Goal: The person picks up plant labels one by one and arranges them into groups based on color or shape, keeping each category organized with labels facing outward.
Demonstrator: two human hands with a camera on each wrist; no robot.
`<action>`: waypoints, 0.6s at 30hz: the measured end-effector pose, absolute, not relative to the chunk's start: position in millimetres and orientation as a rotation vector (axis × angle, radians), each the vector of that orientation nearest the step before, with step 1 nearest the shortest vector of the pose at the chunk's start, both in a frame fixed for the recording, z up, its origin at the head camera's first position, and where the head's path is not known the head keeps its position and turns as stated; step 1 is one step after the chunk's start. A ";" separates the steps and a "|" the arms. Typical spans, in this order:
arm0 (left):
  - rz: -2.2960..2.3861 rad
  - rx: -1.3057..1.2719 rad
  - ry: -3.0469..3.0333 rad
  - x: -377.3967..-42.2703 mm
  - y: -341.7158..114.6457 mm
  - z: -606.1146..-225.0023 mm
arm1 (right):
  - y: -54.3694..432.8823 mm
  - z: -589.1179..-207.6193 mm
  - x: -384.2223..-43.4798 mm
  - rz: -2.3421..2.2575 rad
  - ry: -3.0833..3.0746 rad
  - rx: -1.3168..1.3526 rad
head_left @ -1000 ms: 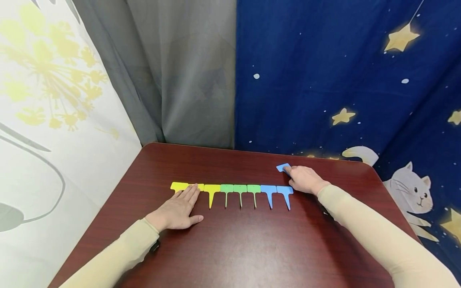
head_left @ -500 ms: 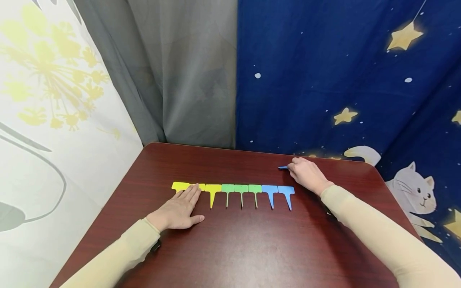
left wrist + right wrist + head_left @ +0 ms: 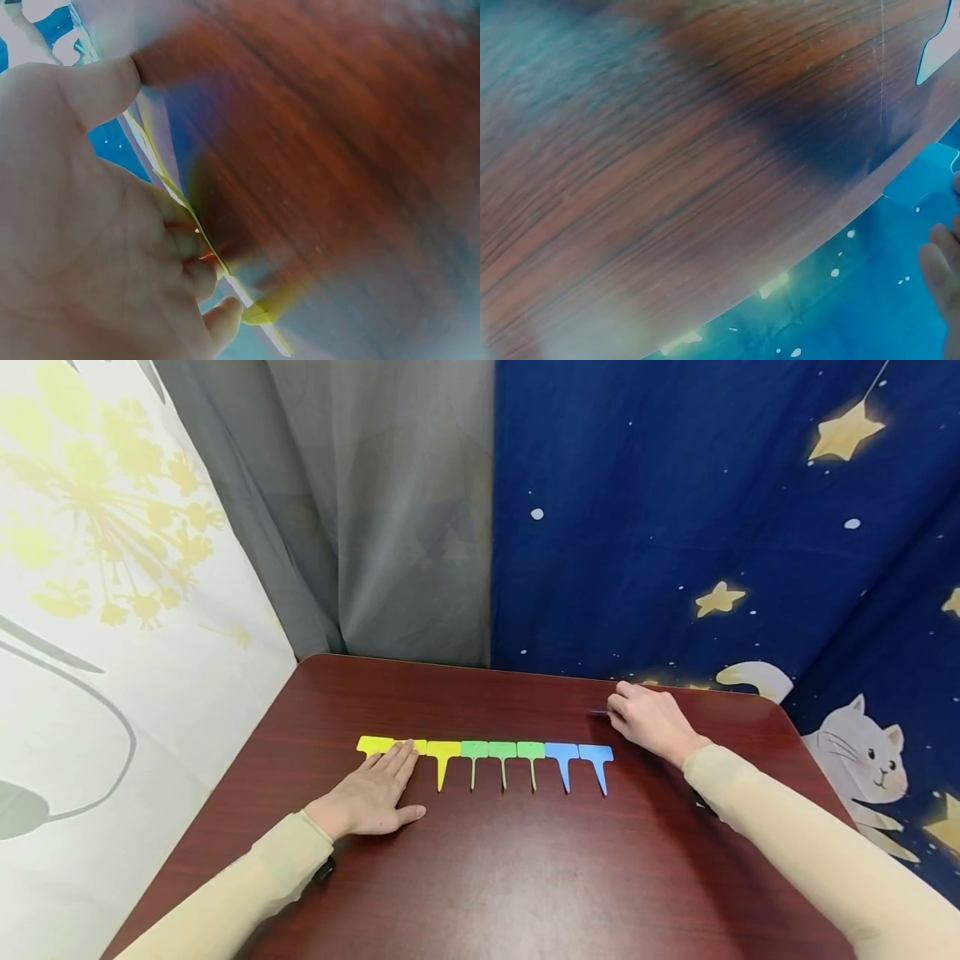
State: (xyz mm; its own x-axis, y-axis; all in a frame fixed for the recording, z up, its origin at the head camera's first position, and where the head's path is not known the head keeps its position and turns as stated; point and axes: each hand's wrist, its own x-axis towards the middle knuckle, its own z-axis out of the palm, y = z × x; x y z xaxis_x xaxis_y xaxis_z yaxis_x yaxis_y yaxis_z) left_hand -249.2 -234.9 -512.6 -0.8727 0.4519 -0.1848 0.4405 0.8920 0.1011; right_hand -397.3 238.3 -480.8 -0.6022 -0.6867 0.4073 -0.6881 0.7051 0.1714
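T-shaped plastic plant labels lie side by side in a row across the table, pointed stems toward me. At the left are yellow labels (image 3: 443,750), then green labels (image 3: 502,749) in the middle, then two blue labels (image 3: 596,753). My left hand (image 3: 366,795) rests flat with fingers spread, its fingertips over the middle yellow label (image 3: 412,747). Beyond the row's right end, my right hand (image 3: 651,720) pinches another blue plant label (image 3: 597,713), seen nearly edge-on. In the right wrist view this blue label (image 3: 921,177) shows beside the fingers (image 3: 936,271); its stem is hidden.
The dark red-brown wooden table (image 3: 510,877) has rounded far corners. Behind it hang a grey curtain (image 3: 412,527) and a blue curtain (image 3: 600,577) with stars. A white patterned cloth (image 3: 172,677) stands along the left side.
My right hand has drawn slightly back to the right, turning the blue plant label from face-up to edge-on. The left hand and the row stay put.
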 end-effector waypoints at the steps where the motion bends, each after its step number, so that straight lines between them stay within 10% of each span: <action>1: 0.075 0.684 2.855 -249.3 -234.7 -512.1 | 239.7 -480.0 -395.7 0.010 -2.471 1.062; 18: 0.123 0.717 2.885 -246.6 -236.9 -512.6 | 266.6 -483.5 -365.5 0.100 -2.474 1.143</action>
